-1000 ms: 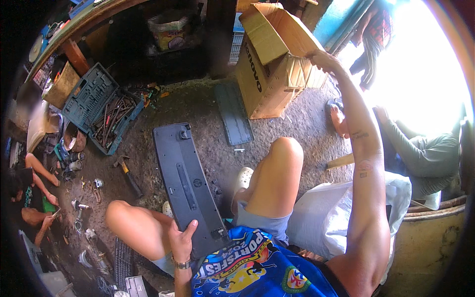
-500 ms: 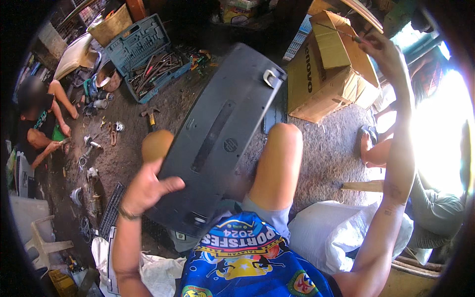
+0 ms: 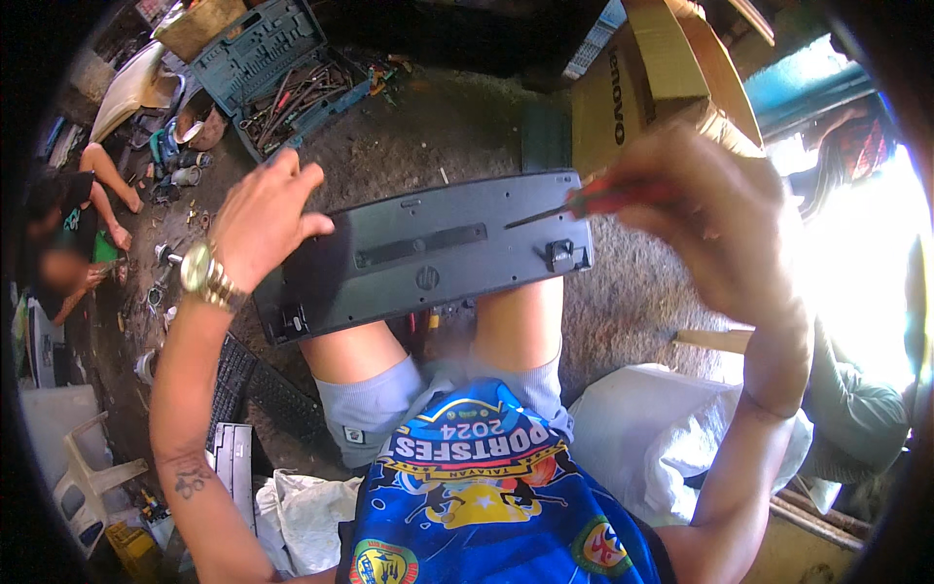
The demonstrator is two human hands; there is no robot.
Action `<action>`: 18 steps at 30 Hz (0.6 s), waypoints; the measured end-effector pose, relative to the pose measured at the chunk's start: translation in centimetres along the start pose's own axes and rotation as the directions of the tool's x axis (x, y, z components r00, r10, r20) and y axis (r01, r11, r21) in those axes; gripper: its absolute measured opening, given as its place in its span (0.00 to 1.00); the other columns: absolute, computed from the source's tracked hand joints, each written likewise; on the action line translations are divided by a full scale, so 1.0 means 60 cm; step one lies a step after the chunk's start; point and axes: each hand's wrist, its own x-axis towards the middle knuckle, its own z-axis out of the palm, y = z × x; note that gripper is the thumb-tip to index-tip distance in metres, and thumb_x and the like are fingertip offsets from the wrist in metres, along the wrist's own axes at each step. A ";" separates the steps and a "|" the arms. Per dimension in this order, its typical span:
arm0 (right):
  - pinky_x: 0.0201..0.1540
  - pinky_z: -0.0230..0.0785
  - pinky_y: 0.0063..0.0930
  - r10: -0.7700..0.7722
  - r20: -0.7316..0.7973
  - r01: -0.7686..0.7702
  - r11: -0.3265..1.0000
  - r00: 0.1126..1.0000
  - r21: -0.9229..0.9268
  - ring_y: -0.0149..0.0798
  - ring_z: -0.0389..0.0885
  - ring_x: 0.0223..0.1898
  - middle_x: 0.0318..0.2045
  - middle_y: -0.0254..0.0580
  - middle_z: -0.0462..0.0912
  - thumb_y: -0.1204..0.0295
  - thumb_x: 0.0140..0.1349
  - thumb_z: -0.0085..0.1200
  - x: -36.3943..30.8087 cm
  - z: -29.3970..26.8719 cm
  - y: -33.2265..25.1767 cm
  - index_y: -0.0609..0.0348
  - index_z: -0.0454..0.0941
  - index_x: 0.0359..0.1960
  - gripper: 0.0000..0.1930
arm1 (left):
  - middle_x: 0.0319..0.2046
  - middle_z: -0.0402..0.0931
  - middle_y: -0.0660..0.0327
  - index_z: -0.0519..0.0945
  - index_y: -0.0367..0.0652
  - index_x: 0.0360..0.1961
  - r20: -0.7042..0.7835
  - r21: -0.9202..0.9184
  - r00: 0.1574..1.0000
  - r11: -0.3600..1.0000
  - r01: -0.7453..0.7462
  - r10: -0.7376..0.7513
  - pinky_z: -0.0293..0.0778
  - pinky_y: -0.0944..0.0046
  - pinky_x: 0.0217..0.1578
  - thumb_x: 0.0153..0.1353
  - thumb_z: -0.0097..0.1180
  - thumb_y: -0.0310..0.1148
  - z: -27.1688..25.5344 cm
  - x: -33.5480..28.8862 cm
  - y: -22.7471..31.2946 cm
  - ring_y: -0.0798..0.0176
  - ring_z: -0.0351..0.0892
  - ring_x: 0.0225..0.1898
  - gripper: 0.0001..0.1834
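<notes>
A black computer keyboard [image 3: 389, 282] lies underside up across my thighs, its two small flip-out feet raised. In my right hand [image 3: 710, 214] is a screwdriver [image 3: 608, 199] with a red handle, closed in my fingers. The screwdriver's thin shaft points left over the right part of the keyboard; whether its tip touches is not clear. My left hand [image 3: 263, 219], with a gold watch [image 3: 204, 273] on the wrist, is over the far left corner of the keyboard. Its thumb and fingers are apart, and nothing shows between them.
A tool case [image 3: 282, 88] full of hand tools lies open beyond the keyboard. At the far right stands a cardboard box [image 3: 637, 97]. More keyboards [image 3: 243, 384] lie by my left leg, and a white sack [image 3: 642, 419] by my right. Another person [image 3: 73, 224] sits at the left.
The keyboard has swung from a steep slant to lying nearly crosswise on my thighs. My right hand has come down and inward with the screwdriver; my left hand has moved forward along the keyboard.
</notes>
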 end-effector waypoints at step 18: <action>0.32 0.74 0.42 -0.110 0.080 0.120 0.984 0.991 -0.130 0.51 0.85 0.32 0.30 0.46 0.83 0.73 0.62 0.62 0.045 0.078 -0.008 0.59 0.74 0.41 0.10 | 0.36 0.86 0.49 0.83 0.37 0.45 -0.365 -0.758 0.809 0.358 -0.545 0.461 0.80 0.59 0.41 0.67 0.61 0.31 0.082 0.103 0.159 0.49 0.88 0.39 0.10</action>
